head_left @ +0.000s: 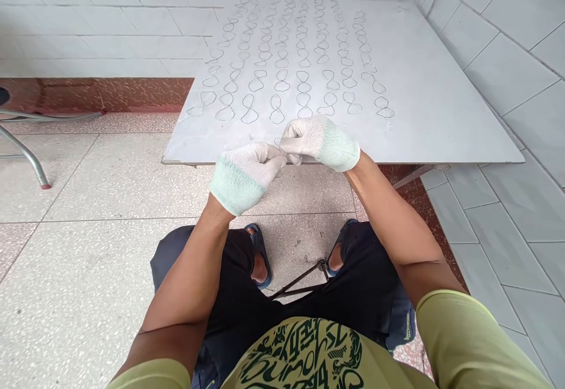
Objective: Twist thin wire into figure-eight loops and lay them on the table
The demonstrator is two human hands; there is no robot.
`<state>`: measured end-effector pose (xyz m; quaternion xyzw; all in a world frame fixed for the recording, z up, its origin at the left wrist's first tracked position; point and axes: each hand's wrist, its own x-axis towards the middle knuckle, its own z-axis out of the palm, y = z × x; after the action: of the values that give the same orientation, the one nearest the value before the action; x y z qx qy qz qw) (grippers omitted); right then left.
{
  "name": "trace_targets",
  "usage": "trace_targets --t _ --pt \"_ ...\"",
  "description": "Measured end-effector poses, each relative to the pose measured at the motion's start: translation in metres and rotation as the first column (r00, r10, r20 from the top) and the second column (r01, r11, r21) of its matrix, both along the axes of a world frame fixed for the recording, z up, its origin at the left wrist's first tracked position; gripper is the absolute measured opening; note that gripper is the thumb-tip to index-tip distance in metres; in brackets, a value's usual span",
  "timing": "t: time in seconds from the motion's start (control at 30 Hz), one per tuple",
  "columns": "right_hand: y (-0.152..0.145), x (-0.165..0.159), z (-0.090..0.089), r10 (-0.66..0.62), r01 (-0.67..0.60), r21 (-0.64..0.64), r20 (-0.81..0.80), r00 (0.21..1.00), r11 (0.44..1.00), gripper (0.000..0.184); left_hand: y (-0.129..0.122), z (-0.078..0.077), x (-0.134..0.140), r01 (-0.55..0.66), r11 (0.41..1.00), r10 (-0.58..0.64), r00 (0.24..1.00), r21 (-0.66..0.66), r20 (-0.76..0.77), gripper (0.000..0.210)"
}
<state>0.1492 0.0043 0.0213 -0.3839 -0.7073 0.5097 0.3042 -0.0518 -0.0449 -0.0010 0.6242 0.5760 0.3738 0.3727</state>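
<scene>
My left hand and my right hand meet above the front edge of the white tabletop. Both wear white knit gloves with pale green cuffs. Thumbs and fingers are pinched together on each hand, and the fingertips nearly touch. A thin wire loop shows faintly between them; most of it is hidden by the gloves. Just beyond my hands, rows of thin wire figure-eights lie flat on the table, the closest being one wire figure-eight and another wire figure-eight.
White tiled walls border the table at the back and right. A metal chair leg stands at the left on the speckled floor. Below the table are my sandalled feet and a dark folding frame between my legs.
</scene>
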Motion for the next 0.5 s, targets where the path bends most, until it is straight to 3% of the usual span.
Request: trace_targets --t 0.1,0.3,0.5 --pt "0.002 0.002 0.0 0.03 -0.03 -0.043 0.009 1.0 0.999 0.024 0.004 -0.002 -0.003 0.117 0.993 -0.117 0.993 -0.036 -0.005 0.017" --pt "0.006 0.0 0.0 -0.039 0.037 -0.022 -0.074 0.996 0.999 0.025 0.012 -0.001 -0.005 0.152 0.979 -0.133 0.982 -0.136 0.136 0.014" --pt "0.01 -0.002 -0.008 -0.071 0.041 -0.108 -0.294 0.953 0.993 0.023 0.019 -0.002 -0.011 0.329 0.943 -0.306 0.918 -0.056 0.253 0.029"
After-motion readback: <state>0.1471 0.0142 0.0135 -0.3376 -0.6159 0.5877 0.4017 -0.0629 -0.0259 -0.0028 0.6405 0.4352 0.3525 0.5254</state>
